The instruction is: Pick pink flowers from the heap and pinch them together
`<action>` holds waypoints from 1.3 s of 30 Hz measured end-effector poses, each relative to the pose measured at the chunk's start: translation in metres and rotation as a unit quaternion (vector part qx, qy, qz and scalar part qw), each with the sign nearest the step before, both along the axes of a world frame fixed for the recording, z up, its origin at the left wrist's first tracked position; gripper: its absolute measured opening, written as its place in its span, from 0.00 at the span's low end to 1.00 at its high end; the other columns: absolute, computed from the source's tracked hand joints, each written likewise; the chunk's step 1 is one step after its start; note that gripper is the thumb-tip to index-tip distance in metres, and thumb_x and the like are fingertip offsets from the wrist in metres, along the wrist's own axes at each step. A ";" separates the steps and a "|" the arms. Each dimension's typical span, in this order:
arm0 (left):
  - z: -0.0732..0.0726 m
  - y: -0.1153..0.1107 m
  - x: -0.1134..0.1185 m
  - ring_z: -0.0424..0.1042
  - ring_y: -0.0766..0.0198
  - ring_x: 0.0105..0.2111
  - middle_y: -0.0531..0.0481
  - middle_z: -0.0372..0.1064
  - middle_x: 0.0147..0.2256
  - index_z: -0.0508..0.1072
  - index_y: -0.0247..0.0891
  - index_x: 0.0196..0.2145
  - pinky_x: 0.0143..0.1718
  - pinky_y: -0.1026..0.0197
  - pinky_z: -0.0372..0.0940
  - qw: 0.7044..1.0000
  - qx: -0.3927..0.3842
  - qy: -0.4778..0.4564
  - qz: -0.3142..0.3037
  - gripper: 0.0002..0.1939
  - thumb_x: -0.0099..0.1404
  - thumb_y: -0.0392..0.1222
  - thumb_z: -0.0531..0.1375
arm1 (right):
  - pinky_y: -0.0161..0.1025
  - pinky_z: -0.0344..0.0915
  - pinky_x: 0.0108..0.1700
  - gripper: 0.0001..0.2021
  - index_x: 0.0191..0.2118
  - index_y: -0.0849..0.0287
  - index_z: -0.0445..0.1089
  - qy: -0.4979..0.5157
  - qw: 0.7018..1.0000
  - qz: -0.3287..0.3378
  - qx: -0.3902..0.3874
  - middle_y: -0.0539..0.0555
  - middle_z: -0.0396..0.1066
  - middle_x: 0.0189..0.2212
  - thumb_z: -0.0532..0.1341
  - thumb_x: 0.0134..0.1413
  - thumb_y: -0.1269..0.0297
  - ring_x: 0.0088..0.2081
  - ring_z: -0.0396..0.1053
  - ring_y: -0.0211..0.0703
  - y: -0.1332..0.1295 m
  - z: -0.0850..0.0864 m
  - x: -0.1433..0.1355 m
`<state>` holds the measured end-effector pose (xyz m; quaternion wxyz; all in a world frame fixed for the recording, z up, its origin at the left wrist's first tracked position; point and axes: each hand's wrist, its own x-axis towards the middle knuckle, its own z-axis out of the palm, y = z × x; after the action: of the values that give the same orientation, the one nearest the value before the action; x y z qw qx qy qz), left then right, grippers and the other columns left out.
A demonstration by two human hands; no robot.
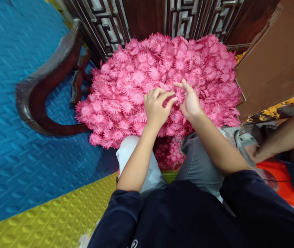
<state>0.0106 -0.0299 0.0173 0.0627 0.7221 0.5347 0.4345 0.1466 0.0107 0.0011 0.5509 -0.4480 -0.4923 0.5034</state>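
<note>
A broad heap of pink artificial flowers (pixel 139 78) with thin, fringed petals lies in front of me. Both hands are above its near middle part. My left hand (pixel 157 105) has its fingers curved, thumb and forefinger tips brought close together at the edge of one pink artificial flower (pixel 180 95). Just right of that bloom is my right hand (pixel 189 100), palm turned inward, its upper fingers stretched out and apart. Whether the right hand touches the flower is hard to make out against the pink heap.
A dark curved wooden chair arm (pixel 34 89) stands left of the heap, by blue matting (pixel 28 162). Carved wooden panels (pixel 147 17) rise behind. At right are a brown cardboard sheet (pixel 273 58), orange flowers (pixel 291 101) and another person's sandalled foot (pixel 250 146). More pink flowers lie between my knees.
</note>
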 end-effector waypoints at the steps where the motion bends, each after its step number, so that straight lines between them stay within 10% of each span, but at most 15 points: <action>1: -0.001 0.000 0.002 0.70 0.55 0.42 0.48 0.73 0.38 0.78 0.45 0.39 0.48 0.51 0.61 1.000 -0.002 0.013 0.003 0.14 0.64 0.56 0.60 | 0.41 0.69 0.39 0.32 0.43 0.53 0.72 0.018 1.000 0.012 -0.019 0.53 0.72 0.34 0.50 0.51 0.30 0.42 0.71 0.44 -0.003 0.003 -0.005; 9: -0.006 0.002 -0.001 0.68 0.51 0.45 0.46 0.72 0.39 0.80 0.46 0.36 0.49 0.47 0.58 0.999 0.007 0.015 0.049 0.07 0.63 0.47 0.62 | 0.37 0.66 0.37 0.25 0.41 0.54 0.72 0.096 0.985 0.101 -0.099 0.50 0.67 0.27 0.54 0.55 0.37 0.31 0.66 0.36 -0.014 0.025 -0.011; 17: -0.004 0.004 -0.004 0.67 0.53 0.42 0.46 0.70 0.37 0.80 0.44 0.34 0.49 0.50 0.59 0.994 0.018 -0.045 0.094 0.08 0.62 0.48 0.64 | 0.31 0.63 0.29 0.10 0.27 0.59 0.68 0.168 0.951 0.018 -0.257 0.46 0.66 0.22 0.57 0.59 0.65 0.24 0.66 0.31 -0.021 0.037 -0.015; 27: -0.002 0.004 -0.007 0.68 0.54 0.44 0.48 0.69 0.36 0.79 0.43 0.33 0.51 0.51 0.59 0.988 -0.002 -0.071 0.140 0.07 0.62 0.47 0.64 | 0.30 0.63 0.32 0.18 0.29 0.58 0.75 0.033 0.993 0.043 -0.108 0.47 0.74 0.26 0.74 0.34 0.53 0.28 0.68 0.30 -0.024 0.032 -0.011; 39: 0.003 0.002 -0.005 0.69 0.56 0.41 0.50 0.70 0.35 0.79 0.43 0.32 0.50 0.52 0.61 0.993 -0.007 -0.075 0.095 0.08 0.61 0.49 0.65 | 0.33 0.61 0.31 0.22 0.22 0.60 0.70 0.022 0.998 0.045 -0.048 0.45 0.66 0.20 0.72 0.33 0.45 0.25 0.61 0.30 -0.021 0.025 -0.014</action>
<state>0.0059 -0.0276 0.0204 0.0663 0.6325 0.5979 0.4879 0.1328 -0.0107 0.0261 0.5162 -0.4401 -0.4748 0.5607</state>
